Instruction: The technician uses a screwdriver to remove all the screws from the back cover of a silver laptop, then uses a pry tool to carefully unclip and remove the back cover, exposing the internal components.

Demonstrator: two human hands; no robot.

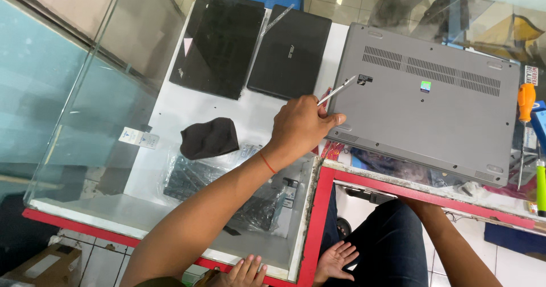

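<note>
Bare forearms, no sleeves; a thin red thread bracelet (267, 163) circles the left wrist; dark blue trousers (387, 247) below it.

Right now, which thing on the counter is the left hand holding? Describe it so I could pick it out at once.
Start at the big grey laptop lying bottom-up on the glass counter. At its near left corner the left hand pinches a thin silver tool, its tip over the grey casing. Unlike the orange-handled screwdriver at the laptop's right edge, it is bare, slim metal with no coloured handle.

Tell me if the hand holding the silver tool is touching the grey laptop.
Touching: in the head view the left hand holds the silver tool, fingertips on the grey laptop edge.
</note>
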